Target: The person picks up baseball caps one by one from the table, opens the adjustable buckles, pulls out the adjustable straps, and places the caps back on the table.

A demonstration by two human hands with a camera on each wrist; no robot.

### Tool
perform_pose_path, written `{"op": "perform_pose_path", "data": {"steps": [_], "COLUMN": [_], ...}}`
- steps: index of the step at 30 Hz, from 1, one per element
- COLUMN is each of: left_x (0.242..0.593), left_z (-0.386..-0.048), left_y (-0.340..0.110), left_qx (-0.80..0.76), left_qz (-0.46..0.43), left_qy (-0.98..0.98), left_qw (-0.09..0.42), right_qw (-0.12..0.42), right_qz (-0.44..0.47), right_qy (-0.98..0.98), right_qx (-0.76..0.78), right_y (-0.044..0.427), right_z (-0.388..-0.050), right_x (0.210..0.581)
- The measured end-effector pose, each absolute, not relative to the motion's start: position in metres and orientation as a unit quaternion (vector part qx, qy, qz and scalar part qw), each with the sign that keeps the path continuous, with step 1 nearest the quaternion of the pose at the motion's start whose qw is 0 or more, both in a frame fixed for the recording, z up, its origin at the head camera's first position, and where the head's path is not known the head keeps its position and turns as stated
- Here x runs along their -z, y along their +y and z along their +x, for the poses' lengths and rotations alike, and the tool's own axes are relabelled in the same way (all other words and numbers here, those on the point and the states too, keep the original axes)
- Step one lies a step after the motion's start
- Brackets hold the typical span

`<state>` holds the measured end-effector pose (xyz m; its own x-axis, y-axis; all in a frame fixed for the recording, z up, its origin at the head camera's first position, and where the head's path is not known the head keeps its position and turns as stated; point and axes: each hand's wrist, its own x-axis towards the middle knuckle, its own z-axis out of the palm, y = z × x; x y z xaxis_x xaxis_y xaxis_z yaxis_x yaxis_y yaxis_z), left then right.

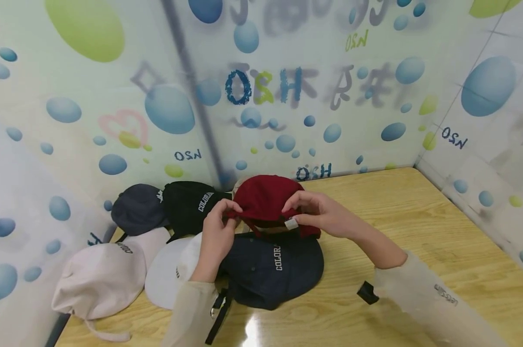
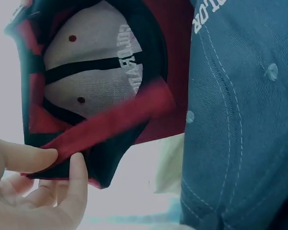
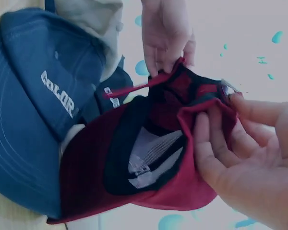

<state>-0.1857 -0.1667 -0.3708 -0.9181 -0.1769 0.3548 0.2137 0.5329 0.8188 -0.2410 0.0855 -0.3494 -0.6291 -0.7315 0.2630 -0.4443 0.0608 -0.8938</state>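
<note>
A dark red baseball cap [image 1: 265, 195] is held up at its back edge between both hands. My left hand [image 1: 218, 233] pinches one rear corner, where a red strap [image 2: 117, 120] hangs loose across the cap's opening. On the other side my right hand [image 1: 326, 214] grips the rear edge beside a small metal buckle [image 3: 226, 89], with fingers inside the cap. The mesh lining [image 2: 93, 62] shows in the left wrist view. Just in front lies a navy cap [image 1: 261, 270] with white lettering, partly beneath the red one.
To the left on the wooden table [image 1: 400, 207] lie a black cap [image 1: 185, 202], a dark grey-blue cap [image 1: 137, 209], a pale pink cap [image 1: 100, 279] and a white cap [image 1: 166, 270]. A patterned wall [image 1: 261, 125] stands behind. A black clip-like piece [image 1: 367, 292] is near the right sleeve.
</note>
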Motion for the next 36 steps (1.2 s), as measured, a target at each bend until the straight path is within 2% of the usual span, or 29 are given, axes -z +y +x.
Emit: {"op": "perform_pose_path", "data": {"steps": [2, 7, 9, 10, 13, 15, 27, 36], "left_x": [0.37, 0.365, 0.363, 0.363, 0.361, 0.361, 0.361, 0.358], "left_z": [-0.185, -0.186, -0.186, -0.186, -0.185, -0.185, -0.186, -0.185], "left_y": [-0.167, -0.166, -0.165, -0.164, -0.161, -0.16, -0.158, -0.16], "left_qx": [0.493, 0.514, 0.518, 0.519, 0.524, 0.524, 0.522, 0.537], "left_qz": [-0.01, -0.02, -0.025, -0.027, -0.032, -0.033, -0.037, -0.039], "left_qy": [-0.848, -0.839, -0.838, -0.837, -0.834, -0.834, -0.834, -0.829], "left_qw": [0.195, 0.175, 0.173, 0.173, 0.171, 0.169, 0.173, 0.15], "right_qw": [0.114, -0.073, -0.093, -0.077, 0.027, 0.073, 0.157, 0.257], "right_qz": [-0.398, -0.324, -0.3, -0.302, -0.32, -0.333, -0.33, -0.241], "right_qy": [0.724, 0.816, 0.853, 0.865, 0.876, 0.869, 0.83, 0.767], "right_qx": [0.551, 0.473, 0.417, 0.394, 0.359, 0.359, 0.421, 0.536], "right_y": [0.086, 0.082, 0.078, 0.076, 0.071, 0.069, 0.075, 0.091], "right_z": [-0.241, -0.249, -0.259, -0.264, -0.273, -0.273, -0.253, -0.262], "right_x": [0.345, 0.328, 0.322, 0.32, 0.321, 0.323, 0.329, 0.33]}}
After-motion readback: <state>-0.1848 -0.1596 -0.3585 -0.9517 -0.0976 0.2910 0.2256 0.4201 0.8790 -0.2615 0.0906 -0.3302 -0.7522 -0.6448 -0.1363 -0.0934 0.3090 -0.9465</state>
